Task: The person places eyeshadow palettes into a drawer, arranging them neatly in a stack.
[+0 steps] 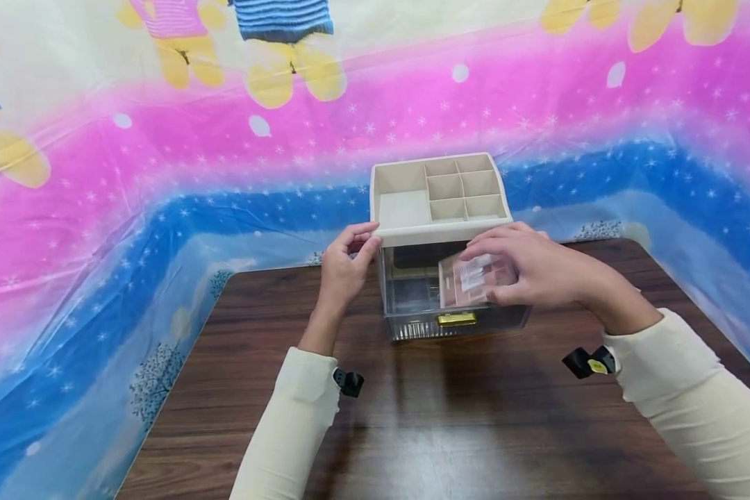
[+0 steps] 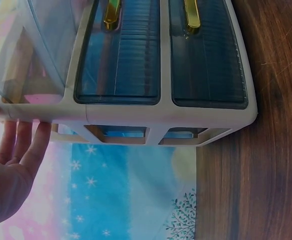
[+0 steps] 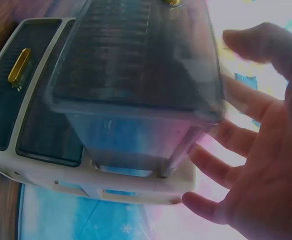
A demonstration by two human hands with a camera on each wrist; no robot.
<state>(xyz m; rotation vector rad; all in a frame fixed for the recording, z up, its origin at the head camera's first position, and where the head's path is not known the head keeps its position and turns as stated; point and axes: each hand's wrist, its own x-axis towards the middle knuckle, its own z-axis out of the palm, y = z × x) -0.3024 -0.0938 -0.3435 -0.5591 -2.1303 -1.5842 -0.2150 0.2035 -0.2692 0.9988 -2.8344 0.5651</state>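
Note:
A cream desktop drawer organizer [image 1: 439, 232] stands on the table, with its clear top drawer [image 1: 412, 326] pulled out. Inside that drawer a flat pinkish case, like a makeup palette [image 1: 455, 295], leans at a tilt. My left hand [image 1: 344, 271] grips the organizer's upper left edge; the left wrist view shows the fingers of this hand [image 2: 15, 165] along its side wall. Over the right side of the drawer is my right hand [image 1: 537, 267], its fingers spread above the case. In the right wrist view the thumb of this hand [image 3: 261, 45] stands apart from the fingers.
Two lower drawers with gold handles [image 2: 191, 17] are pushed in. The organizer's top has several small compartments [image 1: 462, 186]. Around the brown wooden table [image 1: 462, 430] hangs a patterned pink and blue cloth [image 1: 325, 153].

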